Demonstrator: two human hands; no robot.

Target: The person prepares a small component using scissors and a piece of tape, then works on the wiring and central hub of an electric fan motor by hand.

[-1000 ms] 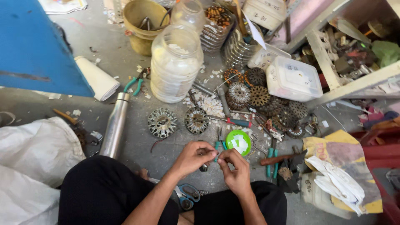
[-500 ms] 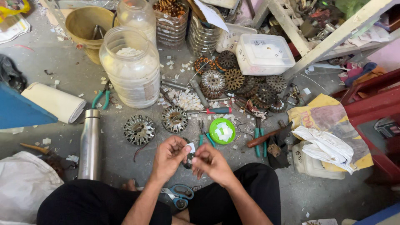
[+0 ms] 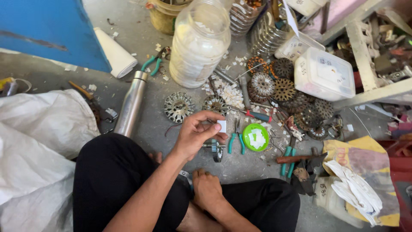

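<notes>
Centre of frame: your left hand (image 3: 195, 135) pinches 1 small white slip (image 3: 222, 126), easily dropped among floor scraps (image 3: 227, 92); right hand (image 3: 207, 189) rests low, fingers loosely curled, empty.

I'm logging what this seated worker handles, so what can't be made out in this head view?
- Right hand: its fingers curl down between the legs, hiding anything held.
- Small metal part under the left hand: half covered, kind unclear.
- White slip in the left grip: too small to identify.
- Yellow bucket: cut off by the top edge.
</notes>
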